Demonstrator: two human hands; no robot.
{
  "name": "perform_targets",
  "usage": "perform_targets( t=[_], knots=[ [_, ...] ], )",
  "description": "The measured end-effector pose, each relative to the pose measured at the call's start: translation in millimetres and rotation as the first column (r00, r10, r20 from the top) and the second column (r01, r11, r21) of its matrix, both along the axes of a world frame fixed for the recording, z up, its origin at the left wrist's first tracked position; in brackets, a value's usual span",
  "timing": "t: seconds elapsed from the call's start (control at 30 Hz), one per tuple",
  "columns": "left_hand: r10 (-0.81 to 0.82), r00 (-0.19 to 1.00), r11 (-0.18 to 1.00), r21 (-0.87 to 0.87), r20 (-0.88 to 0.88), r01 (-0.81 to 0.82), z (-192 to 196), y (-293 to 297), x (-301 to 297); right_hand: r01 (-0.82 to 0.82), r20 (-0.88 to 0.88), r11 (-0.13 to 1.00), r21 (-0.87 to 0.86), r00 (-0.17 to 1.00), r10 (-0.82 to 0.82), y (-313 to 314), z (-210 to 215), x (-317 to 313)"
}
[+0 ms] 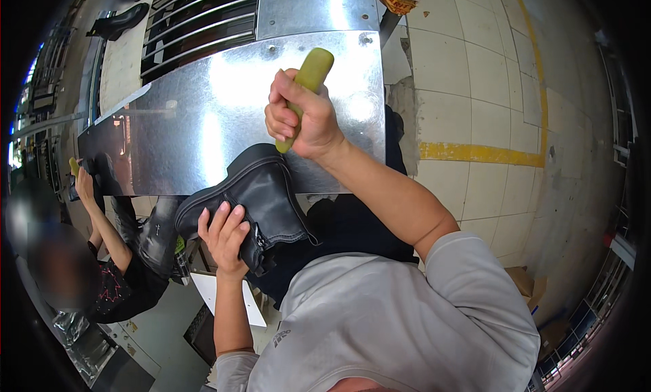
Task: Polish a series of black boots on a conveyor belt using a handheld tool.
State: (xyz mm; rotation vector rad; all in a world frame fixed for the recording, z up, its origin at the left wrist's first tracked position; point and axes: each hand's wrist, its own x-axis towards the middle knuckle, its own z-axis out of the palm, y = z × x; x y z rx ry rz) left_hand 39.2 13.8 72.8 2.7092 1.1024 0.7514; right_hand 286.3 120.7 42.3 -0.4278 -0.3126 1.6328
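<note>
My left hand (227,237) is wrapped round the front part of a black ankle boot (261,192), its fingers spread over the leather. The boot lies tilted on its side with its sole toward the metal table and its opening toward my body; a zipper shows beside my fingers. In my right hand (305,117), raised over the table's near edge, I grip a long yellow-green bar (316,68) with rounded ends. Its lower end is right by the boot's heel; I cannot tell whether they touch.
The shiny metal table (176,141) stretches ahead, with metal rollers (203,26) beyond it. More black boots (121,22) stand at the far left. To my left sits a co-worker (129,283) whose hand (84,185) holds a similar yellow-green piece. Tiled floor (447,87) with yellow lines lies right.
</note>
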Motion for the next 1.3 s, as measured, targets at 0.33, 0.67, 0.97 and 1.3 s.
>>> perform_targets(
  t=[0.33,0.67,0.97,1.3],
  knots=[
    [0.043,0.998,0.999,-0.021,0.033,-0.043,2.1,-4.3,11.1,-0.079,-0.088,0.996,0.034,0.993,0.082,-14.6,-9.2,2.8],
    [0.034,0.994,0.999,0.028,0.104,-0.037,0.7,-8.2,17.1,-0.401,0.150,0.850,0.341,0.916,0.372,-14.3,3.8,9.7],
    [0.034,0.989,0.996,0.075,0.145,-0.045,-3.8,-1.6,12.5,0.056,0.288,0.993,-0.107,0.957,-0.023,-21.7,25.4,-21.5],
    [0.042,0.980,0.998,0.041,0.197,-0.051,-3.3,2.6,13.5,-0.027,0.020,1.000,-0.014,0.999,0.028,-8.7,1.8,-8.3]
  ],
)
